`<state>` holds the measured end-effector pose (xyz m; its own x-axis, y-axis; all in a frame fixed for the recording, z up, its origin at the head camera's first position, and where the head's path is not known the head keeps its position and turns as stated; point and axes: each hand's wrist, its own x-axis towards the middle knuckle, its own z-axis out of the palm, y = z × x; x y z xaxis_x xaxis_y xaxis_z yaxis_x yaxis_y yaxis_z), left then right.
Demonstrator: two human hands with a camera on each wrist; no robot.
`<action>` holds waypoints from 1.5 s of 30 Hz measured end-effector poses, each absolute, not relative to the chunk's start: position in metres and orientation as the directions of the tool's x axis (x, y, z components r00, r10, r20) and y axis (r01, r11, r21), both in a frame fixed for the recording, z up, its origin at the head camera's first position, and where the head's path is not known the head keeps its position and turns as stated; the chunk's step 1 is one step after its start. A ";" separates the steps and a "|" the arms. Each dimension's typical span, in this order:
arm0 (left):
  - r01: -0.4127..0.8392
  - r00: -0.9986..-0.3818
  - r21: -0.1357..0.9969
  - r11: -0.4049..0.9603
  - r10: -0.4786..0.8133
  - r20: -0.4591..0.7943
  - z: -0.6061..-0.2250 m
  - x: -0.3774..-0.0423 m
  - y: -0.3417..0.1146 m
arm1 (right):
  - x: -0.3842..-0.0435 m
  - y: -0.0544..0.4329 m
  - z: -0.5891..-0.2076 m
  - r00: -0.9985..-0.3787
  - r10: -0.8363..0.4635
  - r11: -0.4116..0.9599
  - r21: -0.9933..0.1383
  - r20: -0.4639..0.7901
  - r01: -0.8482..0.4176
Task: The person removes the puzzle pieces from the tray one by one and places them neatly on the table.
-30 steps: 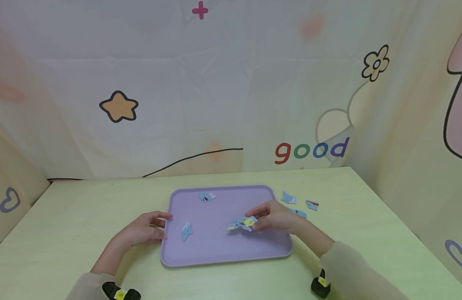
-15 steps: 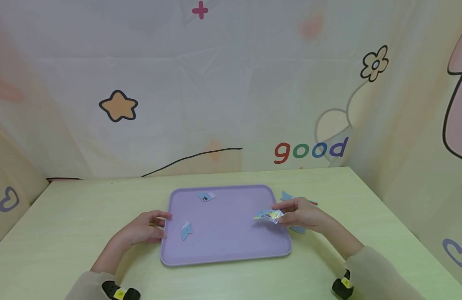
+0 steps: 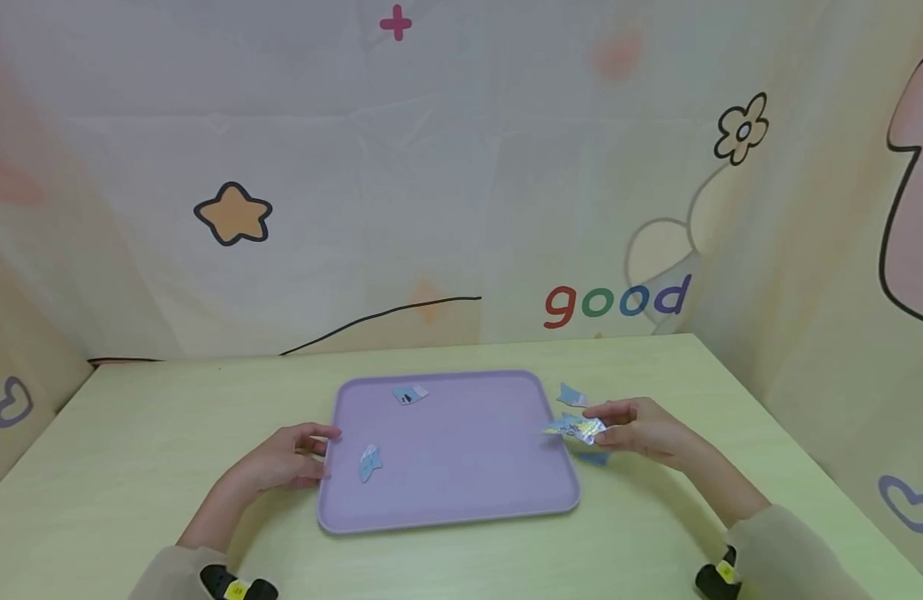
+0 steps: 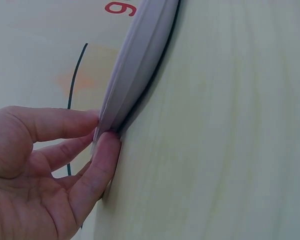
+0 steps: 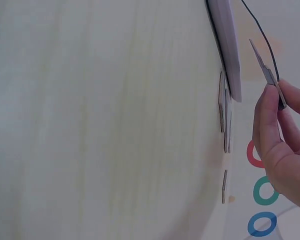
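Note:
A jigsaw puzzle piece (image 3: 576,427), jagged with a shiny blue and yellow print, is pinched between the thumb and fingers of my right hand (image 3: 649,429) above the tray's right edge. Seen edge-on in the right wrist view, the held piece (image 5: 268,74) is thin and clear of the table. My left hand (image 3: 284,458) grips the left rim of the purple tray (image 3: 446,483); the left wrist view has thumb and fingers at the tray wall (image 4: 135,70). Inside the tray lie a piece (image 3: 409,394) at the back and another piece (image 3: 370,463) at the left.
Right of the tray, a light-blue piece (image 3: 571,396) lies on the pale wooden table (image 3: 461,562), and a second blue piece (image 3: 594,458) is partly hidden by the right hand. A printed curtain (image 3: 341,208) hangs behind the table.
My right hand has carried the held puzzle piece rightward, from over the tray's middle to its right edge. My left hand has stayed at the left rim.

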<state>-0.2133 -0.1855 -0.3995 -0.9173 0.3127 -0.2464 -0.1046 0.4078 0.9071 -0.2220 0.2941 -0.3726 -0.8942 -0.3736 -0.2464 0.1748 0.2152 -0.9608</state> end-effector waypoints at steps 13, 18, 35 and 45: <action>-0.109 -0.917 0.908 0.404 0.311 -0.248 -0.399 -0.213 -0.186 | -0.215 0.342 -0.377 -0.883 -0.390 0.139 -0.965 -0.261 0.223; -0.102 -0.918 0.908 0.406 0.313 -0.243 -0.399 -0.213 -0.186 | -0.213 0.355 -0.377 -0.884 -0.379 0.147 -0.961 -0.274 0.235; -0.114 -0.920 0.904 0.413 0.299 -0.253 -0.398 -0.212 -0.185 | -0.214 0.384 -0.387 -0.891 -0.313 0.242 -0.935 -0.328 0.259; -0.116 -0.918 0.910 0.397 0.306 -0.251 -0.397 -0.211 -0.185 | -0.213 0.383 -0.384 -0.905 -0.294 0.390 -0.903 -0.307 0.180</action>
